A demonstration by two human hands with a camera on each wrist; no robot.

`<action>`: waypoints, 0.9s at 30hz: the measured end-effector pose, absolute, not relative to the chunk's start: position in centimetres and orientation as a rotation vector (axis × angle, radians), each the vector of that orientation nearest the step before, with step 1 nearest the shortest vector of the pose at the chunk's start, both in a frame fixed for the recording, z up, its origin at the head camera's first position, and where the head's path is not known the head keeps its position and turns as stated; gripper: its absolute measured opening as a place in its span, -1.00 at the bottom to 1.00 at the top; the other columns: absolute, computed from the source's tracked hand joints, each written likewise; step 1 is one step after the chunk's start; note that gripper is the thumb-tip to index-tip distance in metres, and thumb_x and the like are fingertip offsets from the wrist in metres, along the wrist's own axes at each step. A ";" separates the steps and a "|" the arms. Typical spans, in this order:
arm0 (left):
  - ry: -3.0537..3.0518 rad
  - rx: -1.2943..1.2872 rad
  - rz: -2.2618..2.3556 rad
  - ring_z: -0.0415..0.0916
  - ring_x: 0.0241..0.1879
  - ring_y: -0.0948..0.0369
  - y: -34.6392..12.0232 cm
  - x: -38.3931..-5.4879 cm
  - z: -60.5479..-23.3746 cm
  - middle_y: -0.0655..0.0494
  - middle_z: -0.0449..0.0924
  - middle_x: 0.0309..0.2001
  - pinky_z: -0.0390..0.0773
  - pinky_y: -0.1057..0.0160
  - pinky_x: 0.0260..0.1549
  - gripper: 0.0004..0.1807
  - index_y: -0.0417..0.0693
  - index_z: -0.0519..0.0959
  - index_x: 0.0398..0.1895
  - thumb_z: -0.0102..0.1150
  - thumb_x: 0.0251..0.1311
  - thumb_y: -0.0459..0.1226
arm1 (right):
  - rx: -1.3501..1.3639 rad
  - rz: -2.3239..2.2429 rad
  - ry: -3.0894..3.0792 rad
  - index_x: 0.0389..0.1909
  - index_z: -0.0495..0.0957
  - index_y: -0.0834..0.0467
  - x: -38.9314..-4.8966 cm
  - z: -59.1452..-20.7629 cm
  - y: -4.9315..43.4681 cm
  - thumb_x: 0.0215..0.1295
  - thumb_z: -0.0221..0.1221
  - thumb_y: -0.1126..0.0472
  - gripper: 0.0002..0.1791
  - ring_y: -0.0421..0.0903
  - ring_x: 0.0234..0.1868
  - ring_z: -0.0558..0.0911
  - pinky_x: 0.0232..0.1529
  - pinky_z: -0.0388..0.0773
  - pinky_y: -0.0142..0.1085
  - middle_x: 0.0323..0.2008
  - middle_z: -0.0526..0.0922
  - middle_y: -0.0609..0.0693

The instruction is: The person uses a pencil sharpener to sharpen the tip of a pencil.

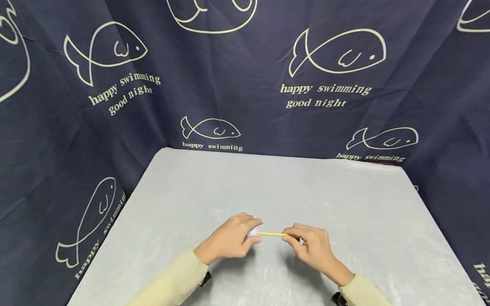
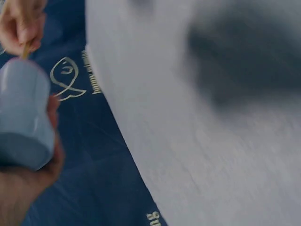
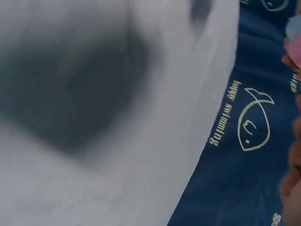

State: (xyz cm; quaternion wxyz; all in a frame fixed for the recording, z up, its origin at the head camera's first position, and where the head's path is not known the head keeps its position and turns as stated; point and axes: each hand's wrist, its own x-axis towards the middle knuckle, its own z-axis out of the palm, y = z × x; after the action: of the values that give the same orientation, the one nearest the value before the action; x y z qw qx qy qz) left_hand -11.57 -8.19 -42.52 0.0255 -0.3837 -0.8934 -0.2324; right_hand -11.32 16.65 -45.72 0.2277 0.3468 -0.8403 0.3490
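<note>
Above the table, my left hand [image 1: 231,239] grips a small pale blue pencil sharpener [image 2: 24,101] with a pink face. Most of its body is hidden by the fingers in the head view, while the left wrist view shows its rounded, waisted side. A thin yellow pencil [image 1: 271,234] runs level from the pink face to my right hand [image 1: 311,247]. Thumb and fingers of that hand pinch the pencil near its outer end. The tip at the sharpener is out of sight. At the right wrist view's edge, only part of the pink face [image 3: 295,49] shows.
A pale grey cloth-covered table [image 1: 268,187] spreads beneath both hands, with their shadows on it. Dark blue curtains [image 1: 260,106] printed with fish and lettering hang behind the table and along its sides.
</note>
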 end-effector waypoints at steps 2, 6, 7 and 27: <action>-2.656 -1.220 -0.580 0.56 -0.19 0.20 -8.1 -11.4 -43.0 0.03 0.65 -0.18 0.55 0.28 -0.15 -0.58 -0.25 0.55 0.04 0.13 0.25 -0.12 | 0.899 1.019 -2.458 -0.44 0.70 -0.04 -11.1 -45.2 16.9 0.06 0.35 0.18 -0.95 -0.54 -0.68 0.18 -0.70 0.14 -0.63 -0.63 0.52 -0.36; -2.551 -1.251 -0.496 0.57 -0.19 0.20 -8.1 -11.3 -43.9 0.04 0.64 -0.19 0.55 0.29 -0.14 -0.55 -0.26 0.53 0.05 0.08 0.29 -0.08 | 0.847 1.018 -2.610 -0.46 0.69 -0.09 -11.1 -44.5 17.2 0.01 0.38 0.18 -0.91 -0.51 -0.67 0.20 -0.66 0.16 -0.53 -0.63 0.50 -0.40; -2.553 -1.255 -0.499 0.57 -0.18 0.20 -8.2 -11.4 -44.0 0.04 0.64 -0.19 0.56 0.29 -0.13 -0.55 -0.27 0.52 0.06 0.07 0.30 -0.08 | 0.854 1.001 -2.614 -0.46 0.68 -0.10 -11.1 -44.5 17.2 0.01 0.38 0.18 -0.89 -0.50 -0.66 0.21 -0.65 0.17 -0.52 -0.63 0.49 -0.40; -2.929 -1.217 -1.461 0.53 -0.17 0.32 -9.7 -14.7 -41.2 -0.02 0.68 -0.13 0.49 0.36 -0.11 -0.68 -0.21 0.62 -0.03 -0.06 0.40 -0.21 | 1.083 0.279 -1.623 -0.11 0.68 0.08 -13.3 -44.5 16.4 0.39 0.02 0.25 -0.74 -0.15 -0.55 0.48 -0.54 0.36 -0.36 -0.41 0.71 -0.11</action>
State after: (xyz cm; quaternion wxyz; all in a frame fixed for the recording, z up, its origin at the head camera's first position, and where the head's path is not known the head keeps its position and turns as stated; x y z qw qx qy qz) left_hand -14.73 -9.69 -41.24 -0.1741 -0.3432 -0.8260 -0.4120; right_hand -13.28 16.36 -44.55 0.5525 0.4581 -0.6863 0.1180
